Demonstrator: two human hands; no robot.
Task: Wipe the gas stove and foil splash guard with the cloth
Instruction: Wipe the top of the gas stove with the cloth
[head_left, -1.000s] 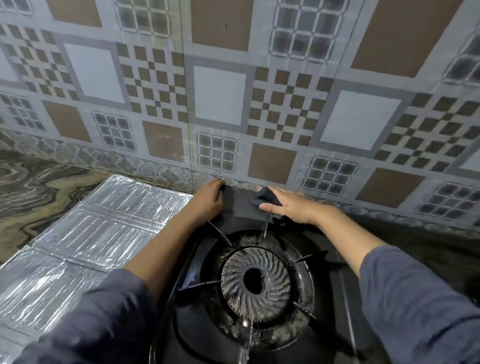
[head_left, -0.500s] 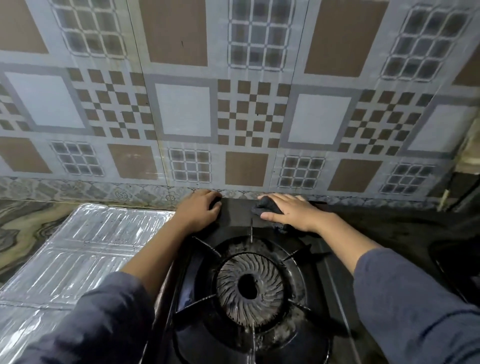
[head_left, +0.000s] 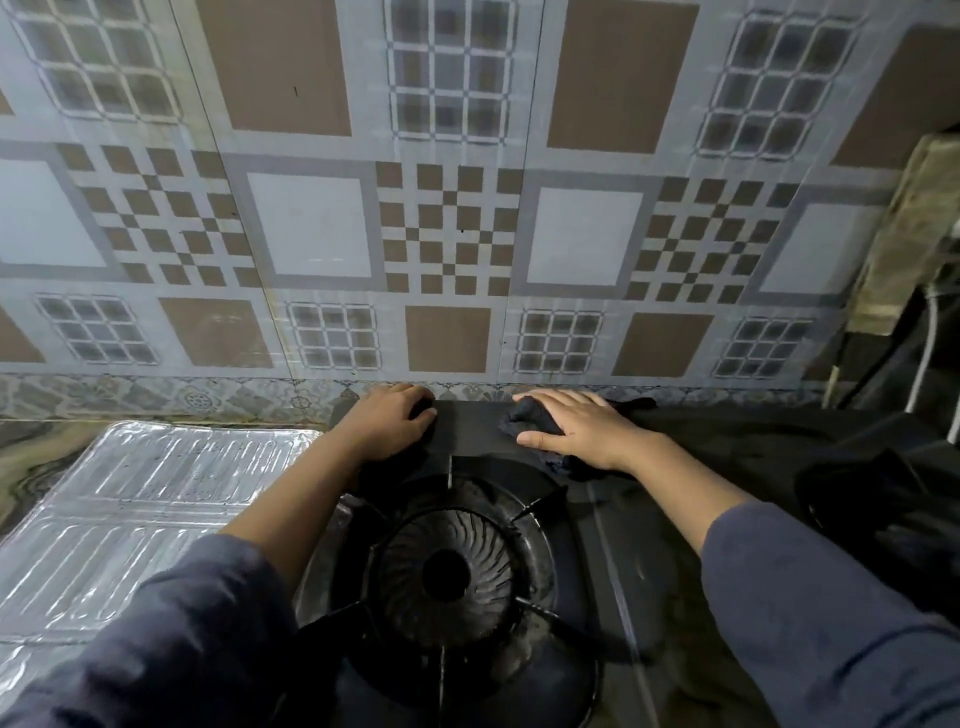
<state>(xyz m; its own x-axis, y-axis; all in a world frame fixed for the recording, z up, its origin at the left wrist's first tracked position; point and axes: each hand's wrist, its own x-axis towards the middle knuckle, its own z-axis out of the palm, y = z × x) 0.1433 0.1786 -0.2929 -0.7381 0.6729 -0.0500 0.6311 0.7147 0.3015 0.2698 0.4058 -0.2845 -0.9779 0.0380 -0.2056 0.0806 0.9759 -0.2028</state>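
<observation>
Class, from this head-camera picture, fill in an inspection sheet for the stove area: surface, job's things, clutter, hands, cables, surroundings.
Surface: marbled countertop, visible at far left.
Job's things: black gas stove, its burner bare; foil splash guard lying flat to its left; dark cloth on the stove's back edge.
Clutter: dark shape right of the stove, too dim to identify.
Hands: left hand grips the stove's back left corner; right hand presses flat on the cloth.
Cables: white cable at the right edge.
Surroundings: patterned tiled wall behind.
</observation>
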